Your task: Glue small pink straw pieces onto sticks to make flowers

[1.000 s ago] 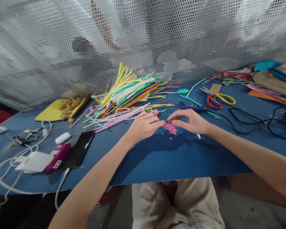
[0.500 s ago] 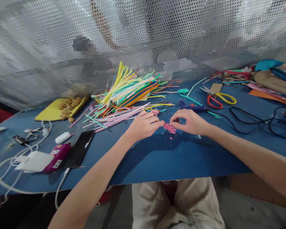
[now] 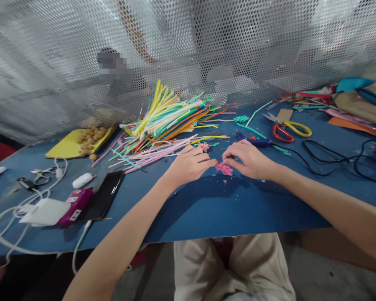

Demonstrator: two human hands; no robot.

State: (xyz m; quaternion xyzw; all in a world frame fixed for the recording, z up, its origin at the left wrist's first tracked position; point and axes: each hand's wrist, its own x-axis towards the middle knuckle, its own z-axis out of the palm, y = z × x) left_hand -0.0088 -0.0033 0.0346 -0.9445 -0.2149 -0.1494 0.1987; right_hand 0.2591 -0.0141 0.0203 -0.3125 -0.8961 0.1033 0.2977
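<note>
Between my hands, just above the blue table, is a small pink piece (image 3: 224,169) that looks like folded pipe cleaner. My left hand (image 3: 192,165) pinches its left end with thumb and index finger. From the other side my right hand (image 3: 249,159) grips it, fingers bent and thumb pressed in, partly covering it. Pink scraps (image 3: 224,181) lie below. Behind my left fingers sits a lighter pink curled piece (image 3: 204,147). A dark blue glue gun (image 3: 257,142) rests just beyond my right hand.
Bundled coloured pipe cleaners (image 3: 175,119) lie at the back. Scissors (image 3: 285,127) with red and yellow handles and a black cord (image 3: 326,156) are at right. At left are a phone (image 3: 105,194), a white charger (image 3: 45,212) and a yellow tray (image 3: 62,144). Perforated metal mesh (image 3: 181,50) stands behind.
My right fingers have curled in closer and cover more of the pink piece. My left hand stays nearly where it was.
</note>
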